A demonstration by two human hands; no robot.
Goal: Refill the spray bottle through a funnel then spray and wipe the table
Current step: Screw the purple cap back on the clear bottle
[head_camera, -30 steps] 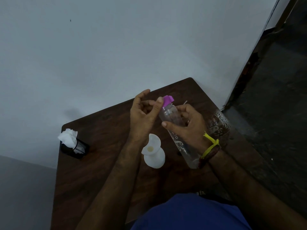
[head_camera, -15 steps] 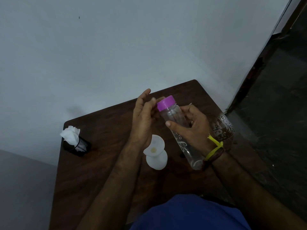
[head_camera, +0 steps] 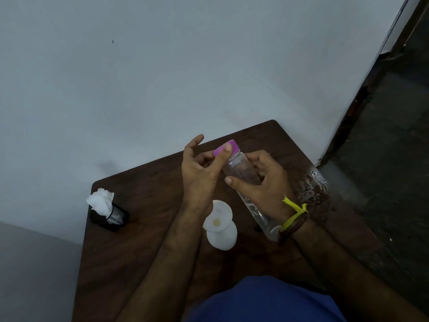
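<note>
A clear plastic bottle [head_camera: 239, 168] with a purple cap [head_camera: 226, 148] is held tilted above the dark wooden table [head_camera: 144, 228]. My right hand [head_camera: 262, 182] grips the bottle's body, thumb across its front. My left hand [head_camera: 199, 170] pinches the purple cap, thumb on its near side and fingers curled behind. A white funnel [head_camera: 219, 223] lies on the table just below my left wrist. Another clear container [head_camera: 316, 184] stands behind my right wrist, partly hidden.
A black mesh holder [head_camera: 111, 218] with white tissue [head_camera: 101, 201] stands near the table's far left corner. A pale wall borders the table's far side. Dark floor lies to the right. My blue clothing fills the bottom centre.
My left hand, which had let go of the cap half a second ago, has closed on it again. The bottle stays tilted in my right hand.
</note>
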